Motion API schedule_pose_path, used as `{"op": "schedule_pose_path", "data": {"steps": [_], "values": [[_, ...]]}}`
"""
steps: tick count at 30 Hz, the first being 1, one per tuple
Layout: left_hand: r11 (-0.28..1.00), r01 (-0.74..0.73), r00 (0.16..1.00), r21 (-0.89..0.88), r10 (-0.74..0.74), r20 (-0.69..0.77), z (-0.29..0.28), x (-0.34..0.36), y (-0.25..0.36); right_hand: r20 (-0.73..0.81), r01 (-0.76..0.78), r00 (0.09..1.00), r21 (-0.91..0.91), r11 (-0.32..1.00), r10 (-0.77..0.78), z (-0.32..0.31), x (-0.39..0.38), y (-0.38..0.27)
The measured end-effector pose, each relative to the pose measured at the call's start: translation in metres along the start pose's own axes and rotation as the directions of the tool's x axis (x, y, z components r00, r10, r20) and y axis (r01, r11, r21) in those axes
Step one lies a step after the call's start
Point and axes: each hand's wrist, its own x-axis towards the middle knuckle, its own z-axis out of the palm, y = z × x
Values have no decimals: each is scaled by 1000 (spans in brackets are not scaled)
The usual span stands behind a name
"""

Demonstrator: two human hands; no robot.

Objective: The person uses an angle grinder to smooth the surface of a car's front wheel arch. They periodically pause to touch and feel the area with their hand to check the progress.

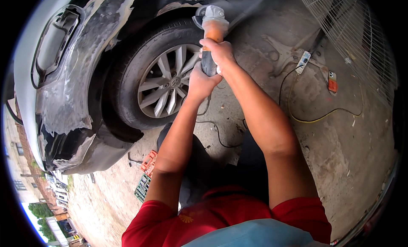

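Observation:
Both of my hands are closed round an angle grinder (213, 31) with an orange body, a dark rear grip and a dusty grey head. My right hand (219, 51) wraps the orange body; close behind it, my left hand (202, 82) grips the dark rear part. The grinder's head and disc are at the edge of a car's wheel arch (178, 8), above the tyre (127, 83) and silver spoked wheel (172, 81). Whether the disc touches the panel is unclear. Pale dust covers my fingers. Rough, partly stripped filler marks the car's body panel (70, 98).
A wire fan guard (357, 39) stands at the upper right. On the concrete lie a power strip (303, 62), a phone (332, 82) and a yellowish cable (312, 121). A black cord (216, 130) runs below the grinder. Orange (148, 162) and green (142, 187) plastic cases lie near my left arm.

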Motion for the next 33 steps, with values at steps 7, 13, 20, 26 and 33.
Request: {"op": "schedule_pose_path", "data": {"steps": [7, 13, 20, 26, 33], "values": [[997, -32, 999, -65, 33, 18, 4, 3, -3, 11, 8, 1000, 5, 1000, -8, -4, 2, -1], [995, -66, 998, -70, 66, -3, 5, 6, -8, 2, -16, 1000, 30, 999, 16, -2, 1, -7], [992, -46, 999, -121, 47, 8, 9, 2, -3, -9, 17, 1000, -28, 999, -17, -2, -2, -9], [993, -28, 1000, -114, 28, 0, 8, 1, -6, 1, 4, 1000, -80, 997, -4, 2, -4, -9], [996, -53, 998, -73, 50, -37, 8, -6, 6, 73, -72, 995, 8, 997, 71, -5, -5, -18]]}}
